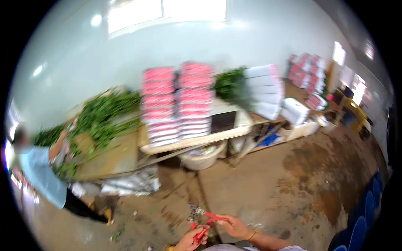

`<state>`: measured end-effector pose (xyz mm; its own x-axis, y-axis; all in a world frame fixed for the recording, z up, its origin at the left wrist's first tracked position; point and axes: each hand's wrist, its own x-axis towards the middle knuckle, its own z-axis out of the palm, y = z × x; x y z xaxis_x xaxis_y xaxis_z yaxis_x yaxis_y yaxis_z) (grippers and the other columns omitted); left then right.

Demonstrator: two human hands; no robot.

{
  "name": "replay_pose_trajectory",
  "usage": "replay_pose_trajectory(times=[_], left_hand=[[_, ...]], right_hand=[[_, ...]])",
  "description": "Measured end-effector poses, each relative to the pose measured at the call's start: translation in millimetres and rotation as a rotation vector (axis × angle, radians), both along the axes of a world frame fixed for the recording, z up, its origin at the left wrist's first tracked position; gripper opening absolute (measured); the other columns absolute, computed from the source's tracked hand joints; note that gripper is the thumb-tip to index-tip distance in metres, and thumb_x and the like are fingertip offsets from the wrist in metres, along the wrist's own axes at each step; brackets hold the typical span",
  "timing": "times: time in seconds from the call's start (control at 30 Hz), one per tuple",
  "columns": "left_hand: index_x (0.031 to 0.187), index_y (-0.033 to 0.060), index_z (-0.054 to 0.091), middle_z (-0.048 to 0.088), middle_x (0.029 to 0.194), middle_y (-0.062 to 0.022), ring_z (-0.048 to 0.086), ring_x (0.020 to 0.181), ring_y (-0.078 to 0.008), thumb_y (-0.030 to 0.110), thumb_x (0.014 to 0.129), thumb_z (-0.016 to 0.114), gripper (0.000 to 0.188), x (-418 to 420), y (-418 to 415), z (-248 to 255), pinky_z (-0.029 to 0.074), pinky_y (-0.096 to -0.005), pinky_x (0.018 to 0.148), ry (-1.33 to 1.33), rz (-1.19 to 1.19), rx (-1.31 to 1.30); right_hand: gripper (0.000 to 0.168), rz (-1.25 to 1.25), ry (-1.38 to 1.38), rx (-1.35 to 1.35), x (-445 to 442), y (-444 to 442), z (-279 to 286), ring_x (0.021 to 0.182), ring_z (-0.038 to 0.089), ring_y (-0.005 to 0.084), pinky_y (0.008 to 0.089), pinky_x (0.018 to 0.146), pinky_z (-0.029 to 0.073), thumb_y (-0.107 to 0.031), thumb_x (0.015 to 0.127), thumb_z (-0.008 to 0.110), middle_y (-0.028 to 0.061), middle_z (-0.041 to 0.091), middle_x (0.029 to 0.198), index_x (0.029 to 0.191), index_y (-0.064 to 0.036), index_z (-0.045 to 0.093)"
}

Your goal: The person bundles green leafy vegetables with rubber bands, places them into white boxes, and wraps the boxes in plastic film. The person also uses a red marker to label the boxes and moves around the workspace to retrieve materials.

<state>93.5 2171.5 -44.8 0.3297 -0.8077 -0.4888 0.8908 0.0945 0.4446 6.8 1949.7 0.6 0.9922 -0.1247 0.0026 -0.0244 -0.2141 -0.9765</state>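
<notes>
My left hand (pixel 190 241), low at the bottom centre, is closed around a red handle. To its right, my right hand (pixel 235 227) grips another red handle. The handles seem to belong to red-handled pruning shears (pixel 212 218), but blur hides whether this is one tool or two. Grey metal parts (pixel 196 211) point away from me, above the floor. A yellow band (pixel 253 234) circles my right wrist.
A co-worker in a light blue top (pixel 44 172) stands left, at a table (pixel 106 160) bearing leafy stems (pixel 100 116). Stacked red-and-white bundles (pixel 160 103) stand on a cream-rimmed table. Underneath sits a white tub (pixel 201 161). Blue buckets (pixel 358 232) line the right. Wet patches (pixel 309 163) mark the floor.
</notes>
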Motion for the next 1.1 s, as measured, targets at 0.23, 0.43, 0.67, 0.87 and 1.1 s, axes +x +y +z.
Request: replay_pose_trajectory(times=[0.23, 0.43, 0.67, 0.87, 1.1], left_hand=[[0.095, 0.0044, 0.064, 0.057, 0.073, -0.0005, 0.054, 0.063, -0.0143, 0.022, 0.087, 0.059, 0.02, -129, -291, 50, 0.044, -0.0318, 0.053, -0.837, -0.513, 0.377], [0.092, 0.0057, 0.062, 0.063, 0.084, -0.0179, 0.062, 0.078, -0.0319, 0.028, 0.075, 0.064, 0.028, -213, -478, 73, 0.05, -0.042, 0.07, -1.733, -0.883, 0.16], [0.106, 0.0048, 0.063, 0.062, 0.092, -0.0209, 0.06, 0.093, -0.0354, 0.051, 0.077, 0.067, 0.055, -242, -656, 29, 0.047, -0.0407, 0.086, -1.638, -1.133, -0.216], [0.108, 0.0073, 0.064, 0.054, 0.075, 0.0005, 0.052, 0.063, -0.0096, 0.035, 0.094, 0.056, 0.031, -206, -829, 7, 0.045, -0.0257, 0.058, -0.976, -1.186, -0.191], [0.144, 0.0147, 0.03, 0.056, 0.09, -0.0032, 0.055, 0.067, -0.0093, 0.016, 0.092, 0.055, 0.058, -197, -1003, 36, 0.045, -0.0231, 0.059, -0.742, -1.191, -0.234]], right_hand=[[0.056, -0.069, 0.197, 0.006, -174, -247, 2, 0.095, 0.056, 0.0157, 0.0305, 0.086, 0.047, -0.037, 0.09, 0.063, 0.0089, 0.06, 0.104, 0.128, -0.001, 0.046], [0.069, -0.658, 0.153, 0.261, -252, -330, -12, 0.089, 0.056, 0.0217, 0.0332, 0.08, 0.048, -0.055, 0.078, 0.07, 0.0138, 0.057, 0.096, 0.112, 0.0, 0.045], [0.032, -1.003, 0.072, 0.487, -317, -471, -24, 0.077, 0.052, 0.009, 0.0249, 0.068, 0.045, -0.031, 0.087, 0.065, 0.0003, 0.057, 0.084, 0.099, -0.005, 0.053], [0.024, -1.399, 0.002, 0.759, -367, -617, -36, 0.078, 0.065, 0.0245, 0.0409, 0.065, 0.055, -0.005, 0.081, 0.059, 0.011, 0.062, 0.087, 0.103, 0.0, 0.052], [0.04, -1.497, 0.421, 0.159, -407, -745, -48, 0.073, 0.06, 0.0226, 0.0336, 0.064, 0.049, -0.009, 0.072, 0.061, 0.0108, 0.059, 0.084, 0.11, 0.0, 0.05]])
